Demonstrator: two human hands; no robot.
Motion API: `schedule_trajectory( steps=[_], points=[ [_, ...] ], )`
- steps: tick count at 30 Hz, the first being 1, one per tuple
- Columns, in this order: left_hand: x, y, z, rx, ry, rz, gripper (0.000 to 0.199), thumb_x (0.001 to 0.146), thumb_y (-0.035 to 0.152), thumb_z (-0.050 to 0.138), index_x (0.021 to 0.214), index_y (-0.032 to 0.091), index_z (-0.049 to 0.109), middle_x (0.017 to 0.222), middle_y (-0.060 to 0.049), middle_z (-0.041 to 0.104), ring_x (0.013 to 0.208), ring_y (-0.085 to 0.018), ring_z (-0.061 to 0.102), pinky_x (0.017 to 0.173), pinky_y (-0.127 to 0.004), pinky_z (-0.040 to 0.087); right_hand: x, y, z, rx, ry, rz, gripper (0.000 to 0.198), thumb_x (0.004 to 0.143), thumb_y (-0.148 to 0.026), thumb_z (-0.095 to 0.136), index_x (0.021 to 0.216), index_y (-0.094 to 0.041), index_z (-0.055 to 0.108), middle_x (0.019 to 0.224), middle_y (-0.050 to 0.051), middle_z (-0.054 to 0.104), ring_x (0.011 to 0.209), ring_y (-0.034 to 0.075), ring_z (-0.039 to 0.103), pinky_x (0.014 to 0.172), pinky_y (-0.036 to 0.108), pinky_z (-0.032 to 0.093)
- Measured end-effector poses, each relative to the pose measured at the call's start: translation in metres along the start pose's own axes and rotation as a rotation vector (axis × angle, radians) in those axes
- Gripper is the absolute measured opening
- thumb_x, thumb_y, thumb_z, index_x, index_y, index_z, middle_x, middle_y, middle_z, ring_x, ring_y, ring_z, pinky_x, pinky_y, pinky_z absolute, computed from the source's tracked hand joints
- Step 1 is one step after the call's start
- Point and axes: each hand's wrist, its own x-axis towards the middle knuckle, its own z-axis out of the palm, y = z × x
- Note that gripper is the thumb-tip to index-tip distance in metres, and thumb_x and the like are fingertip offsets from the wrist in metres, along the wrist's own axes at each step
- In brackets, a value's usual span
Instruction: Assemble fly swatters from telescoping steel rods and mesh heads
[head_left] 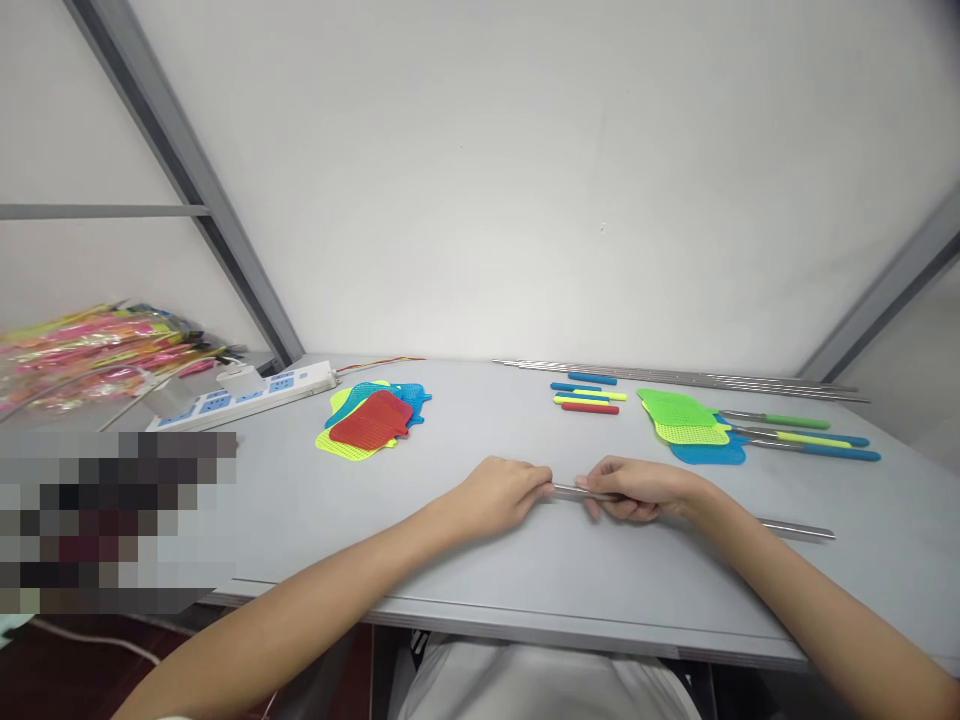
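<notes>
A thin metal rod (799, 530) lies low over the table, running from between my hands out under my right forearm. My left hand (504, 495) is closed around the rod's left end, and whatever else it may cover there is hidden. A short way to the right, my right hand (634, 488) grips the same rod with its fingers curled. Beyond my left hand is a loose stack of fly swatter heads (371, 420) in red, blue and yellow. Several coloured handle grips (590, 408) lie behind my right hand. Farther right rest assembled fly swatters (679, 410) in green, yellow and blue.
Long metal rods (697, 380) lie along the wall at the table's back edge. At the left stands a white power strip (262, 395) with plugs and cables. Plastic-wrapped colourful items (97, 350) are piled beyond it. The grey table's (480, 610) front edge runs below my forearms.
</notes>
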Motion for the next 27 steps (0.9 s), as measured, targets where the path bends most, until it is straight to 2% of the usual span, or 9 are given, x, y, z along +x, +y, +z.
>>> schedule_trajectory(
  steps=[8,13,18,27],
  points=[
    [0.002,-0.008,-0.004,-0.134,-0.018,-0.02,0.032,0.087,0.034,0.025,0.077,0.018,0.05,0.07,-0.001,0.058,0.063,-0.012,0.051,0.054,-0.021,0.032,-0.006,-0.006,0.003,-0.131,0.067,-0.071,0.046,0.072,-0.055,0.042,0.066,-0.012,0.055,0.044,-0.007,0.035,0.033,0.002,0.023,0.031,0.017,0.016],
    [0.0,-0.009,-0.009,-0.186,-0.033,-0.057,0.039,0.086,0.041,0.024,0.07,0.017,0.051,0.059,0.0,0.052,0.054,-0.011,0.046,0.048,-0.021,0.028,-0.008,-0.008,0.003,-0.234,0.101,-0.05,0.047,0.069,-0.057,0.044,0.064,-0.012,0.054,0.05,-0.004,0.041,0.036,0.003,0.03,0.033,0.018,0.021],
    [0.0,-0.01,-0.011,-0.226,-0.033,-0.094,0.046,0.085,0.044,0.023,0.06,0.016,0.049,0.052,0.001,0.047,0.049,-0.01,0.041,0.046,-0.022,0.025,-0.01,-0.008,0.0,-0.266,0.119,-0.054,0.046,0.07,-0.057,0.044,0.064,-0.013,0.054,0.052,-0.004,0.039,0.037,0.003,0.029,0.034,0.018,0.021],
    [-0.001,-0.017,-0.016,-0.2,-0.062,-0.108,0.039,0.086,0.039,0.024,0.071,0.018,0.052,0.061,-0.001,0.053,0.057,-0.012,0.048,0.049,-0.022,0.029,-0.012,-0.009,-0.003,-0.239,0.163,-0.029,0.045,0.07,-0.057,0.044,0.061,-0.014,0.05,0.051,-0.005,0.035,0.038,0.003,0.026,0.036,0.019,0.019]
  ],
)
